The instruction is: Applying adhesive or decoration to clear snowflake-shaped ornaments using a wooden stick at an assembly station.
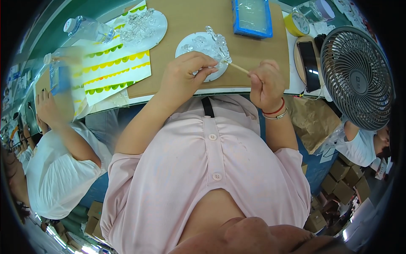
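Over the white round plate [191, 42], your left hand [186, 76] is pinching a clear piece [220, 46]; right hand [265, 82] is gripping a wooden stick [239, 68] (tip touching piece).

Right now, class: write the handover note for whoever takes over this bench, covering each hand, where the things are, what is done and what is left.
Left hand: fingers pinched on a clear plastic piece over the small white disc.
Right hand: closed on a thin wooden stick, its tip at the clear piece.
Things: the disc lies on the brown cardboard mat; a larger white disc heaped with clear pieces lies farther left; a blue-rimmed tray is beyond.
Done: some clear pieces sit on the small disc.
Left: the held piece is not yet put down.
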`<state>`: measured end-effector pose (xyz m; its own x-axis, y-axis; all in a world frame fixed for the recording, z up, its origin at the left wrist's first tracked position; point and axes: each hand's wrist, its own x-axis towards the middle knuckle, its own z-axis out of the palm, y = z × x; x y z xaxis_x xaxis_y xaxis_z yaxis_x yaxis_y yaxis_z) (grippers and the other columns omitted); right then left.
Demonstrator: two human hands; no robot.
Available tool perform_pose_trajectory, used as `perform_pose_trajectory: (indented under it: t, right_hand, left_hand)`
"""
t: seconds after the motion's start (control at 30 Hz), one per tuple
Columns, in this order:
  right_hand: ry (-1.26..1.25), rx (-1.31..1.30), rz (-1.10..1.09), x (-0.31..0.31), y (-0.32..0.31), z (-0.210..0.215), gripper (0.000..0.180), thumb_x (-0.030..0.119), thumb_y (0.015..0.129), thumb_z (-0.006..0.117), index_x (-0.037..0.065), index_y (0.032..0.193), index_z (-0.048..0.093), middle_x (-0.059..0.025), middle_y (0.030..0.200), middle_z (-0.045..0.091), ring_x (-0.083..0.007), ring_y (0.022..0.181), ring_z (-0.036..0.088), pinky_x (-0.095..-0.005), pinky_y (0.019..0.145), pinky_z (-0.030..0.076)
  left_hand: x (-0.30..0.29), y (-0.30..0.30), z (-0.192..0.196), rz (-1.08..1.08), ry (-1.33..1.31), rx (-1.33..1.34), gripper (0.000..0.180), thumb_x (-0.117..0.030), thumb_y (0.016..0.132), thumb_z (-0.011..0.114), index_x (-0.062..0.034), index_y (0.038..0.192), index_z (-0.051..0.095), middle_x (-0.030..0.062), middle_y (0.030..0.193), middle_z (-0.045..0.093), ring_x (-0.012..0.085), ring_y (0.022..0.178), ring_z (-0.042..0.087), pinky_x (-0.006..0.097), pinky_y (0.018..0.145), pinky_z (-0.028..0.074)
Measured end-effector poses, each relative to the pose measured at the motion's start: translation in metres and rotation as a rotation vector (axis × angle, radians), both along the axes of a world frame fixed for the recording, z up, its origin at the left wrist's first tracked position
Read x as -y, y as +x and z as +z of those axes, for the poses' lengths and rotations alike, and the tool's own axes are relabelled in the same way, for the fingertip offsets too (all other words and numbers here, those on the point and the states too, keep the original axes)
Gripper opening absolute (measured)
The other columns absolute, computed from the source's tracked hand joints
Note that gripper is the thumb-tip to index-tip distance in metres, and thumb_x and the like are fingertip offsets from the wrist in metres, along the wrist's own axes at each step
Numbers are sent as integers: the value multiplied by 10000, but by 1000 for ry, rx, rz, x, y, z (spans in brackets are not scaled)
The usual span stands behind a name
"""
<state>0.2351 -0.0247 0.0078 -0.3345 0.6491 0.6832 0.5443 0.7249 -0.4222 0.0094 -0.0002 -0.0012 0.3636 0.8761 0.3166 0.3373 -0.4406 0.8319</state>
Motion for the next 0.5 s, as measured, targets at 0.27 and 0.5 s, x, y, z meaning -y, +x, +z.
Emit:
perform_pose_trajectory:
  t: [0.27,0.5]
  right_hand:
    - [-62,-1,141,10,-9,4,72,57,877,563,34,813,541,-82,678,524,-287,583,501,-407,655,462]
    - [-54,-35,18,-8,0,-5,112,58,897,555,26,791,539,-81,665,525,-284,620,521,-389,636,450]
  left_hand:
    - [-4,-5,8,78,38,94,334,-83,737,756,-81,1056,656,82,931,672,249,814,656,304,706,526]
    - [-42,0,35,-36,436,-231,395,-2,785,651,-110,1163,607,68,1088,645,275,987,615,353,824,509]
